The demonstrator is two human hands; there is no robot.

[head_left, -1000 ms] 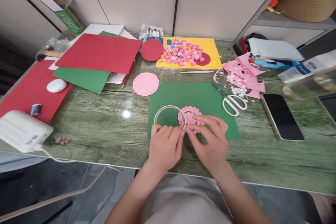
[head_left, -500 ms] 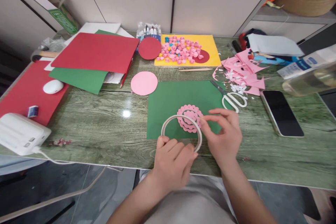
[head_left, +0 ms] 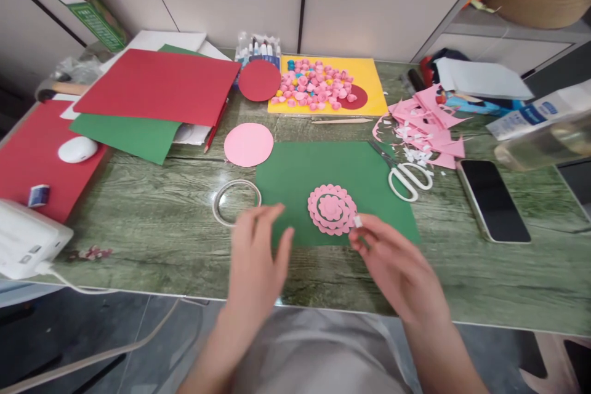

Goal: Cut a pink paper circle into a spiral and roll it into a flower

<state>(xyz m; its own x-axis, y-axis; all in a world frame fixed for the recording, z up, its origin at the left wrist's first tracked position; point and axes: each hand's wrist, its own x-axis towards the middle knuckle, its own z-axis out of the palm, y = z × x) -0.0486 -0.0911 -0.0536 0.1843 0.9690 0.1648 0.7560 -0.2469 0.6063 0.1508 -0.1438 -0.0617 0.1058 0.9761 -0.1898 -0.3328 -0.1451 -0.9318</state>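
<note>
My left hand (head_left: 256, 255) is open, fingers apart, just in front of a roll of white tape (head_left: 215, 204) that lies flat on the table. Between the thumb and fingertips of my right hand (head_left: 399, 268) is a small white piece of tape (head_left: 357, 221). It is close to the right edge of a pink scalloped paper spiral (head_left: 331, 208), which rests on a green paper sheet (head_left: 286, 163). White-handled scissors (head_left: 406, 180) lie across that sheet's upper right side. A pink paper circle (head_left: 248, 144) sits near its upper left corner.
At the back, a yellow sheet (head_left: 277, 109) bears many small pink pieces. Pink paper scraps (head_left: 431, 126) and a phone (head_left: 495, 200) lie to the right. Red sheets (head_left: 161, 86), a white mouse (head_left: 77, 149) and a white charger (head_left: 32, 237) occupy the left.
My left hand has let go of the tape roll and moved left; the roll now lies on the table. My right hand has come slightly nearer, with a small tape piece now visible in its fingertips.
</note>
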